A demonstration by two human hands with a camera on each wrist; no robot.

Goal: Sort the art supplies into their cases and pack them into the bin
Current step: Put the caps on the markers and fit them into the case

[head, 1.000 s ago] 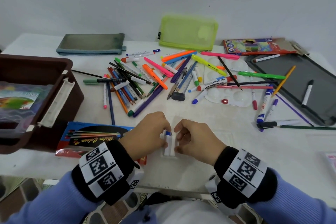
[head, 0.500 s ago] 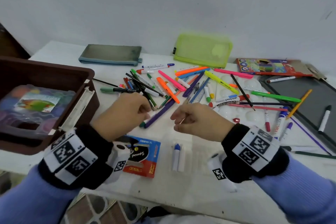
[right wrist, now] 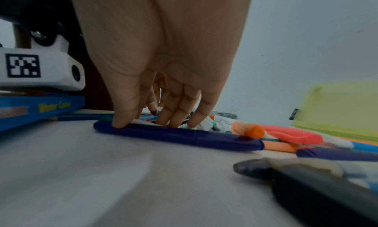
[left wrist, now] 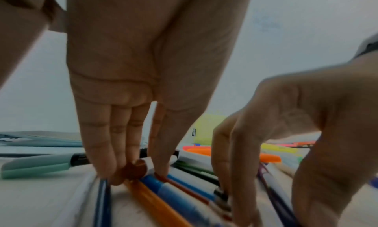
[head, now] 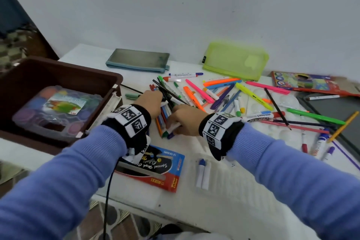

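Note:
A loose pile of pens and markers covers the middle of the white table. My left hand and right hand stand on either side of a bundle of pens at the pile's left end. The left hand has straight fingers touching blue and orange pens. The right hand has its thumb on a dark blue pen and its fingers on the pens behind. Neither hand lifts anything.
A brown bin at left holds a paint set. A grey pouch and a green mesh pouch lie at the back. Near me are a watercolour box and two white markers. A pencil box and a dark tray are at right.
One second ago both hands held the white markers at the table's front. They let go, rose, then moved forward and down onto the left end of the pen pile.

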